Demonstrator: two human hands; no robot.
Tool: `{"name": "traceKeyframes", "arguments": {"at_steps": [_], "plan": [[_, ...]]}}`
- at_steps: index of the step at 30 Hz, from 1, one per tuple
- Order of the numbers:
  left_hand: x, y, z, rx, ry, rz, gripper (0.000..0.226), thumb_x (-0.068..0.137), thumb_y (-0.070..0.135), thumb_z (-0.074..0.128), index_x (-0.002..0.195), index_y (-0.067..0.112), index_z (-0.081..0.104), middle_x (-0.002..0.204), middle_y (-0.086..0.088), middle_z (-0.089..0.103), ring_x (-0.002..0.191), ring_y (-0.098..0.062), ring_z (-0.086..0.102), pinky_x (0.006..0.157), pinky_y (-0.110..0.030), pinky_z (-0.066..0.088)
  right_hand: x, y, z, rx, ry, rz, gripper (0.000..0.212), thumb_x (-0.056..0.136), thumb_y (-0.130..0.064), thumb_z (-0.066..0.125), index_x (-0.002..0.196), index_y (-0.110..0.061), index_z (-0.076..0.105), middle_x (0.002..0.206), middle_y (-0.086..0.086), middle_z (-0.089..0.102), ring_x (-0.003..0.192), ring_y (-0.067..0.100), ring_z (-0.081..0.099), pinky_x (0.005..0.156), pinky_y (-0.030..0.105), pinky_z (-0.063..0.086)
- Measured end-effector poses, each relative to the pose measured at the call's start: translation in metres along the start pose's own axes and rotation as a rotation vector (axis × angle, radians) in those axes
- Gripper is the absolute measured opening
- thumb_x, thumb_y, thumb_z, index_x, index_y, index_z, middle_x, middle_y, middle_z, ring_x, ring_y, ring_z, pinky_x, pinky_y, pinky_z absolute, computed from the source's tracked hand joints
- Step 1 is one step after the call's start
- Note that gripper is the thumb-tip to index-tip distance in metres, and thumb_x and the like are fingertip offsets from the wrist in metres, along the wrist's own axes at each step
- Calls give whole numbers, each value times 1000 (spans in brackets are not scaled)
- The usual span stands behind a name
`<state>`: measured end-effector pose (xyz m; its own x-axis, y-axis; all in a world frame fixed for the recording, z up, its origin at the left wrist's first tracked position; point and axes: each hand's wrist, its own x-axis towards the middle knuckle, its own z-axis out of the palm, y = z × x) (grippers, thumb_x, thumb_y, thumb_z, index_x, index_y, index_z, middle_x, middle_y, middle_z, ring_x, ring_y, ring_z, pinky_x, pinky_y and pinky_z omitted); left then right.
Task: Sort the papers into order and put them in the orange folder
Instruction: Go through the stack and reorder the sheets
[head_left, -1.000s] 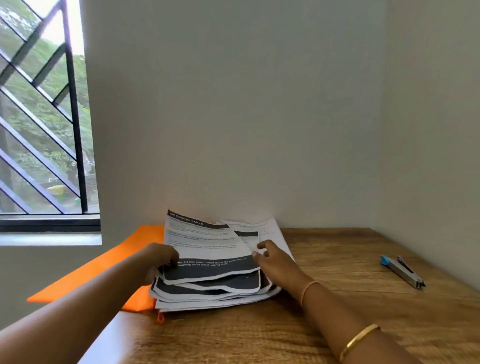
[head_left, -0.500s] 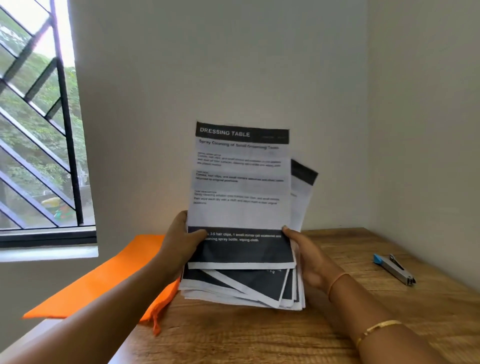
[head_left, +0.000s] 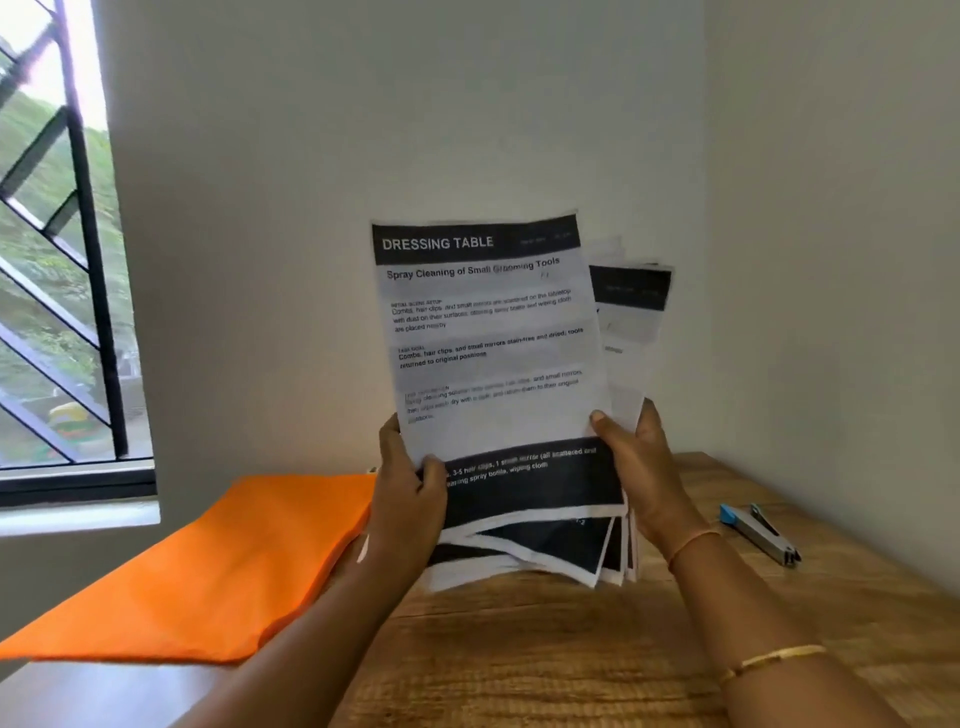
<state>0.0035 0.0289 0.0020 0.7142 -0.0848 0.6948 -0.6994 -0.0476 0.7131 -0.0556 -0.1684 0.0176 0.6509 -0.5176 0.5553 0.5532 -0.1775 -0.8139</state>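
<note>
Both hands, left (head_left: 410, 499) and right (head_left: 641, 467), grip the papers (head_left: 493, 364) upright above the table (head_left: 545, 649), thumbs on the front sheet. The folder (head_left: 208, 571) lies flat at left; a stapler (head_left: 761, 532) lies at right.

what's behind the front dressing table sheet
Behind the front sheet, more printed sheets fan out, with edges showing at its right and bottom. One shows a dark header band. Most of their text is covered, so their order cannot be told.
</note>
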Motion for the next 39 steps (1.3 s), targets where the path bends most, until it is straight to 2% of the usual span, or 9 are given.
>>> {"name": "traceKeyframes", "arguments": {"at_steps": [5, 11, 14, 21, 24, 27, 31, 35, 39], "plan": [[-2, -17, -7, -62, 2, -41, 32, 95, -5, 41, 118, 18, 36, 99, 11, 52, 84, -3, 55, 59, -5, 46, 0, 5, 9, -94, 60, -94, 17, 98, -9, 45, 113, -17, 48, 105, -1, 60, 90, 5, 58, 68, 12, 47], [7, -19, -16, -183, 49, -10, 39, 94, -9, 39, 125, 15, 36, 103, 6, 56, 82, -1, 61, 59, -10, 50, 2, -7, 11, -61, 53, -181, 23, 99, -6, 42, 99, -27, 53, 102, -2, 64, 91, 8, 63, 75, 14, 54], [9, -19, -17, -201, 43, 28, 44, 93, -11, 38, 131, 10, 34, 108, 4, 55, 91, -6, 60, 64, -12, 52, 3, -10, 10, -41, 19, -181, 21, 100, -9, 40, 112, -16, 55, 108, 4, 65, 95, 15, 65, 80, 22, 56], [14, -18, -19, -253, 16, 95, 44, 96, -8, 36, 133, 16, 30, 114, 8, 55, 100, -1, 60, 73, -14, 52, 6, -12, 8, -12, 34, -208, 23, 102, -16, 36, 103, -23, 58, 98, 1, 66, 83, 10, 65, 67, 19, 54], [13, -21, -21, -182, -81, 89, 54, 96, 4, 47, 140, 24, 22, 115, 11, 54, 96, -4, 63, 70, -22, 56, 6, -9, 10, -23, -19, -102, 24, 102, -30, 34, 107, -22, 56, 95, -1, 65, 82, 9, 64, 65, 18, 52], [11, -26, -21, -113, -141, 55, 65, 92, 8, 54, 140, 33, 17, 114, 9, 54, 95, -11, 64, 70, -28, 59, 6, -3, 12, -50, -63, -19, 42, 96, -54, 28, 117, -26, 49, 108, 3, 63, 98, 18, 62, 84, 32, 52], [12, -31, -20, -13, -133, 16, 49, 94, 6, 51, 133, 26, 28, 108, 10, 54, 91, -7, 60, 63, -14, 54, 0, 1, 12, -37, -146, 9, 75, 57, -95, 32, 113, -46, 44, 115, 0, 62, 102, 19, 63, 86, 38, 53], [13, -34, -20, -12, -90, -40, 38, 93, 7, 53, 126, 20, 39, 108, 6, 56, 98, -11, 59, 67, -15, 50, -4, 0, 15, -49, -158, -6, 52, 85, -57, 45, 127, -27, 36, 114, -2, 57, 94, 10, 62, 70, 21, 52], [12, -34, -19, -95, -80, -111, 35, 93, 12, 55, 123, 22, 40, 113, 1, 57, 103, -17, 59, 72, -20, 51, -2, 12, 14, -176, -49, 54, 18, 96, -10, 49, 112, -17, 50, 116, 8, 62, 90, 11, 59, 73, 23, 49]]}}
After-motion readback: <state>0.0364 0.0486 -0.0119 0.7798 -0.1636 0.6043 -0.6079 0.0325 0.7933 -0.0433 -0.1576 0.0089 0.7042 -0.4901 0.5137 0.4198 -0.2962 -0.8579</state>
